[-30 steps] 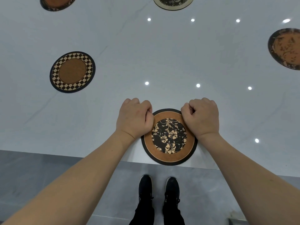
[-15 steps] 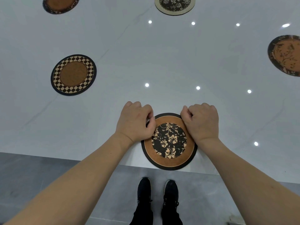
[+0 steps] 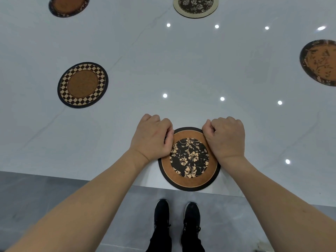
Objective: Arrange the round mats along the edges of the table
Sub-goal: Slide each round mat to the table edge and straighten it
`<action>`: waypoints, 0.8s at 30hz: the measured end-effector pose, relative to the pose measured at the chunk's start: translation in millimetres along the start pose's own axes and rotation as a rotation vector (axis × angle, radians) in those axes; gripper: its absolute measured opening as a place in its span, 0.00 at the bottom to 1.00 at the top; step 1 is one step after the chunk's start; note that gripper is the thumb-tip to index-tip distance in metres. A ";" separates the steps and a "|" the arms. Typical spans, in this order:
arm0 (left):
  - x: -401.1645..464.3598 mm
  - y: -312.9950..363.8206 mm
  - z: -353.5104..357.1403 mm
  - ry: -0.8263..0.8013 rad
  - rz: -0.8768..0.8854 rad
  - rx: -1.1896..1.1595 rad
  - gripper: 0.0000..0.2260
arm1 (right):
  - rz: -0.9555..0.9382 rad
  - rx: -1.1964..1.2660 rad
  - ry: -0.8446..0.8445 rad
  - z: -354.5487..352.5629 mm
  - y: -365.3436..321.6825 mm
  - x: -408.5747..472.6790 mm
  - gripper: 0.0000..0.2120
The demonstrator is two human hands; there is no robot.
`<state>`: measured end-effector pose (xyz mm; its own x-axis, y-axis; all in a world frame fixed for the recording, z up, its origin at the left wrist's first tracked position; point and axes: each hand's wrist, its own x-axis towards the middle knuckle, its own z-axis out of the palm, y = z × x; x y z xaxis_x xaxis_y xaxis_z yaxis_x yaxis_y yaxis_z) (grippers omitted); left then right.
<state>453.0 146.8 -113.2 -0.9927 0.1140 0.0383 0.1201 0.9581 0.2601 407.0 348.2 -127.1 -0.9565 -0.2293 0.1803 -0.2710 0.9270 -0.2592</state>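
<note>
A round brown mat with a black floral centre (image 3: 189,159) lies flat at the near edge of the glossy white table (image 3: 163,60), its rim reaching that edge. My left hand (image 3: 151,138) grips its upper left rim with fingers curled. My right hand (image 3: 226,138) grips its upper right rim the same way. A checker-bordered mat (image 3: 82,85) lies to the left. A brown mat (image 3: 68,5) sits far left, a cream floral mat (image 3: 196,5) at the far middle, and an orange mat with dark marks (image 3: 320,61) at the right.
Grey floor tiles (image 3: 54,197) run below the table's near edge. My black shoes (image 3: 177,215) stand just under the floral mat. Ceiling lights reflect as bright dots on the tabletop.
Both hands have stayed on the floral mat, which has slid slightly towards the near table edge. The other mats lie where they were.
</note>
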 end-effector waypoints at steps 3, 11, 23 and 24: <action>0.0 -0.4 -1.5 -0.019 -0.001 -0.026 0.09 | 0.007 -0.034 -0.043 -2.6 -2.8 1.4 0.22; -12.6 -31.7 -25.2 0.159 -0.163 -0.098 0.15 | -0.016 0.061 -0.068 -16.9 -41.3 4.7 0.17; -35.3 -198.0 -98.4 0.193 -0.261 0.061 0.25 | -0.066 0.235 -0.177 6.7 -220.1 36.3 0.20; -33.4 -207.5 -99.7 0.182 -0.271 0.067 0.25 | -0.043 0.255 -0.187 11.1 -230.6 41.8 0.21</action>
<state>462.0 -81.9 -72.3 -0.9703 -0.1900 0.1499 -0.1546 0.9631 0.2202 428.3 121.5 -70.3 -0.9403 -0.3394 0.0246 -0.3075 0.8164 -0.4889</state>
